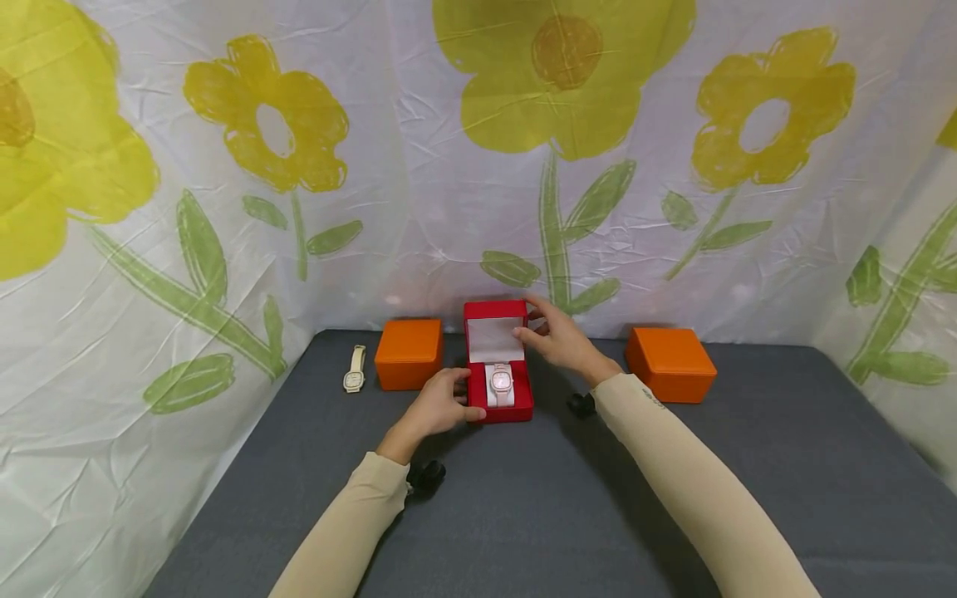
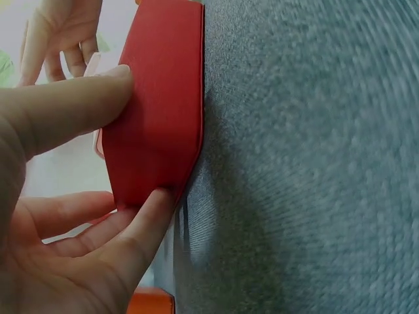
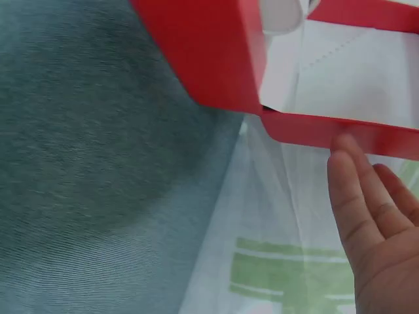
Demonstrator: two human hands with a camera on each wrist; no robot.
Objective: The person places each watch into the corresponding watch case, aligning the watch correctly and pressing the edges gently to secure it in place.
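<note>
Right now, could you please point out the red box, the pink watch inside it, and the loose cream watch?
red box (image 1: pixel 508 412): head view, on its front wall.
pink watch (image 1: pixel 500 381): head view, on its dial.
cream watch (image 1: pixel 354 380): head view, on its dial.

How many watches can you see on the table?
2. A pink watch sits inside the open red box between the hands; a cream watch lies at the far left beside a shut orange box. The shut boxes may hide more.
</note>
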